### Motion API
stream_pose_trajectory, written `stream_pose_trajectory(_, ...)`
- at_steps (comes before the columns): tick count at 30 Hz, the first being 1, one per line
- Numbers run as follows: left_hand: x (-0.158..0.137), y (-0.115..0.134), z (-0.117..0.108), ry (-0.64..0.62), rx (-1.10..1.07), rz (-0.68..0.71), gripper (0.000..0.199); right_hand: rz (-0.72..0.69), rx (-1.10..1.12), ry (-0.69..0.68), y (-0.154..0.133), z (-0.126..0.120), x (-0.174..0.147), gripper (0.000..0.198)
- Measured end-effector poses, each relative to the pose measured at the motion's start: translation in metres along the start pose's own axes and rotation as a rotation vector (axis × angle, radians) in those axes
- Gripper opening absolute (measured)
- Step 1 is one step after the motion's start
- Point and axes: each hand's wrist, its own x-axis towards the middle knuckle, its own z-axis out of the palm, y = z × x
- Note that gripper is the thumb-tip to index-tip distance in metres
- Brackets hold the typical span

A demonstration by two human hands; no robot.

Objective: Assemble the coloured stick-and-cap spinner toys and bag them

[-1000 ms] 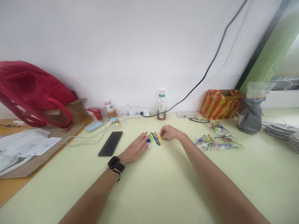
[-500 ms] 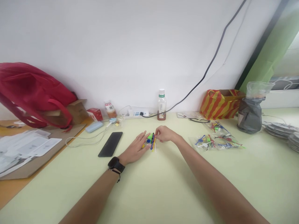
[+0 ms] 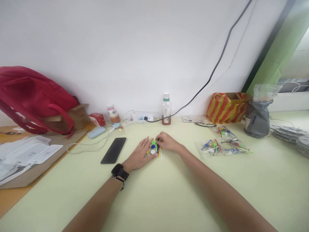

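My left hand (image 3: 140,154) lies flat with its fingers stretched out, wearing a ring and a black watch (image 3: 120,171). Its fingers rest beside and partly over small plastic discs: a green one (image 3: 154,142), a blue one (image 3: 153,146) and a white one (image 3: 152,151). Right of these discs, several thin coloured plastic sticks (image 3: 159,152) lie side by side. My right hand (image 3: 166,141) is closed in a pinch at the upper end of the sticks. What its fingertips hold is too small and partly hidden to name.
To the left lie a black phone (image 3: 113,150) and a blue power bank (image 3: 97,132) with a cable. A drink bottle (image 3: 166,111) stands by the wall. Clear bags of coloured plastic parts (image 3: 224,146) lie to the right, before a striped bag (image 3: 227,108) and a grey bag (image 3: 257,119).
My right hand has shifted slightly left, its fingertips now over the sticks' upper end. More of the discs shows between my hands, the white one included. My left hand stays nearly in place.
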Motion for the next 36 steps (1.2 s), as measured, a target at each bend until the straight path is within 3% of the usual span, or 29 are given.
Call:
stream_pose_trajectory(4,0.000,-0.001,0.000,0.002,-0.002,0.000,0.083,0.059,0.023,-0.026,-0.004,-0.004,0.001,0.013)
stream_pose_trajectory(8,0.000,0.001,-0.001,-0.016,0.001,0.004,0.083,0.225,0.043,-0.062,-0.008,-0.016,0.000,0.020)
stream_pose_trajectory(13,0.000,0.002,-0.001,-0.014,0.007,0.002,0.087,0.472,0.223,-0.315,-0.021,-0.030,-0.006,0.024)
stream_pose_trajectory(15,0.000,0.000,0.000,-0.009,0.008,0.019,0.089,0.534,0.344,-0.354,-0.028,-0.030,-0.007,0.025)
stream_pose_trajectory(21,0.001,-0.004,0.002,0.013,0.005,0.059,0.088,0.472,0.348,-0.271,-0.041,-0.021,-0.006,0.030)
stream_pose_trajectory(24,0.001,-0.003,0.001,0.018,0.000,0.054,0.087,0.399,0.258,-0.282,-0.039,-0.030,-0.006,0.039)
stream_pose_trajectory(28,0.000,0.001,-0.001,0.008,-0.016,0.025,0.084,0.269,-0.080,-0.376,-0.019,-0.078,-0.014,0.041)
stream_pose_trajectory(31,0.000,0.004,-0.002,0.057,-0.058,0.036,0.081,0.456,-0.348,-0.299,0.013,-0.134,-0.033,0.041)
stream_pose_trajectory(36,0.004,0.009,-0.007,0.342,-0.128,0.068,0.059,0.663,-0.388,-0.247,0.076,-0.212,-0.093,0.037)
